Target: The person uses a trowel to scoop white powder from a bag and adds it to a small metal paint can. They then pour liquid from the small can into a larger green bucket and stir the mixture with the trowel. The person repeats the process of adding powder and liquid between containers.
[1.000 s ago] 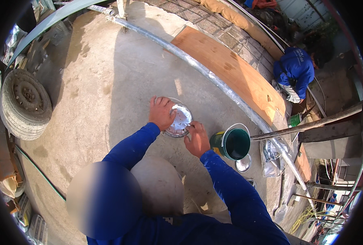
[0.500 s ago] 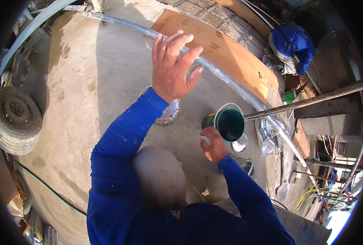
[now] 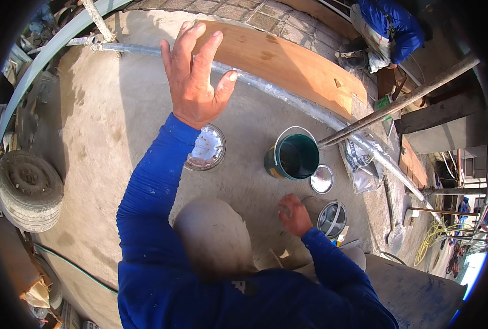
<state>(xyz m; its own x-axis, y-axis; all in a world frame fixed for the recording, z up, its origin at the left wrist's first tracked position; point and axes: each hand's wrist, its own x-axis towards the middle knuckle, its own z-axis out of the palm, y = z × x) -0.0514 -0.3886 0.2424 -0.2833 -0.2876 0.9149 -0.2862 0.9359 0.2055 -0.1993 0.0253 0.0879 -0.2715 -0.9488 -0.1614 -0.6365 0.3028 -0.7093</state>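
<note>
My left hand (image 3: pixel 197 82) is raised over the concrete floor with its fingers spread, holding nothing. Below its wrist a round, silver-rimmed can or lid (image 3: pixel 210 147) with whitish smears shows partly. My right hand (image 3: pixel 296 217) hovers low with loosely bent fingers apart and nothing visible in it. Close on its right stands an open metal can (image 3: pixel 314 205) with a grey inside. Farther forward is a dark green bucket (image 3: pixel 273 163) with its wire handle up; how much it holds I cannot tell. A small shiny round lid (image 3: pixel 322 179) lies beside the bucket.
A long metal pipe (image 3: pixel 288 98) crosses the floor in front, with a plywood sheet (image 3: pixel 277 60) beyond it. A pole (image 3: pixel 403 104) slants in from the right, near a plastic sack (image 3: pixel 360 164). A wheel (image 3: pixel 29 189) lies at left. A co-worker (image 3: pixel 389 30) bends at far right.
My right hand has drawn back from the green bucket toward me, beside the open can. My left hand has moved left and farther forward, still spread. The view has shifted slightly.
</note>
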